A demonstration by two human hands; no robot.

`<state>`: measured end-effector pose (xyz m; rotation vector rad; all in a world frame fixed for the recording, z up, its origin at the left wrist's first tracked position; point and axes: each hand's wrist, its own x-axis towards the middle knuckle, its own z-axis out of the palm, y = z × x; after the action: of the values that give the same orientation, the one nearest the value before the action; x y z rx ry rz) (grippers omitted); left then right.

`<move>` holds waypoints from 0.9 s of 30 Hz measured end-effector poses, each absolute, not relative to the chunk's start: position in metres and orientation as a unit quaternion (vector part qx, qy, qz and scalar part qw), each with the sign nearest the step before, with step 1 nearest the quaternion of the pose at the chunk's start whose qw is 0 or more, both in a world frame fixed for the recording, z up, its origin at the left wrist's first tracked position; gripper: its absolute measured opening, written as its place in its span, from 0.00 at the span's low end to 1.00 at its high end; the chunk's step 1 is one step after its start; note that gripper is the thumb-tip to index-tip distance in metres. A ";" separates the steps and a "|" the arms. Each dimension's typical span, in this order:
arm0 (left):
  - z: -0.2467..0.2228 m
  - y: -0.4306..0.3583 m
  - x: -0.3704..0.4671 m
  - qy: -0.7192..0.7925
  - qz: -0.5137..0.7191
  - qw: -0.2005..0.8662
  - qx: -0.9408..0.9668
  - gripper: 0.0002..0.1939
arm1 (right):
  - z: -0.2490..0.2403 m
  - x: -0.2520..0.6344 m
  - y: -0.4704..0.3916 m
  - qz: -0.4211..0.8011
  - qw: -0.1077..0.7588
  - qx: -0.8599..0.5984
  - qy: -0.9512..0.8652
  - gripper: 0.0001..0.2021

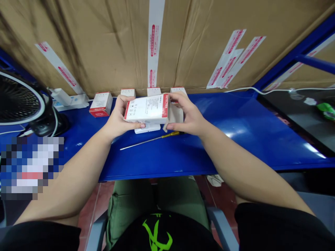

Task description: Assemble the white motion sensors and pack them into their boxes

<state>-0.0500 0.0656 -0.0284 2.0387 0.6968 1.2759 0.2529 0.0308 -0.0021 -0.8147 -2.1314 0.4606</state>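
A white box with red edges and the word DETECTOR point(148, 108) is held up above the blue table point(157, 160). My left hand point(119, 118) grips its left end, thumb along the lower edge. At the right end, my right hand point(187, 115) has its fingers closed around the box's open grey-white flap point(176, 116). Partly hidden under the box, a white object point(148, 129) lies on the table. Nearer to me rests a screwdriver point(149, 140) with a yellow handle, its tip pointing left.
Red-and-white boxes point(101, 101) stand along the table's back edge, against a taped cardboard wall point(125, 45). A black fan point(19, 101) and a white power strip point(70, 101) are at the left. A blue metal frame point(295, 59) rises at the right.
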 end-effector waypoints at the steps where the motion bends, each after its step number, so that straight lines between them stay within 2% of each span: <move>1: -0.029 0.066 -0.050 0.268 0.484 0.301 0.777 0.48 | -0.002 0.252 0.030 0.162 0.392 -0.333 -0.842 0.45; 7: -0.030 0.063 -0.050 0.267 0.477 0.229 0.805 0.47 | -0.004 0.241 0.026 0.113 0.402 -0.349 -0.839 0.39; 11: -0.027 0.068 -0.058 0.272 0.495 0.219 0.796 0.47 | -0.015 0.247 0.038 0.155 0.445 -0.345 -0.811 0.49; 12: -0.026 0.071 -0.061 0.279 0.511 0.219 0.783 0.46 | -0.018 0.250 0.044 0.171 0.466 -0.355 -0.792 0.49; 14: -0.025 0.077 -0.067 0.286 0.561 0.230 0.742 0.42 | -0.024 0.255 0.054 0.199 0.506 -0.400 -0.738 0.36; 16: -0.025 0.082 -0.071 0.287 0.607 0.250 0.697 0.38 | -0.027 0.254 0.056 0.202 0.508 -0.432 -0.718 0.23; 19: -0.026 0.087 -0.073 0.285 0.622 0.262 0.680 0.34 | -0.025 0.239 0.045 0.160 0.391 -0.357 -0.833 0.16; 23: -0.028 0.088 -0.072 0.299 0.564 0.235 0.733 0.41 | -0.019 0.216 0.026 0.130 0.196 -0.279 -0.931 0.17; 27: -0.027 0.088 -0.072 0.315 0.515 0.216 0.768 0.51 | -0.015 0.219 0.025 0.127 0.159 -0.324 -0.924 0.21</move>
<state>-0.0725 0.0876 -0.0275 2.1279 0.8718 1.4271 0.2193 0.0255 -0.0146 -0.9260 -2.6409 0.3638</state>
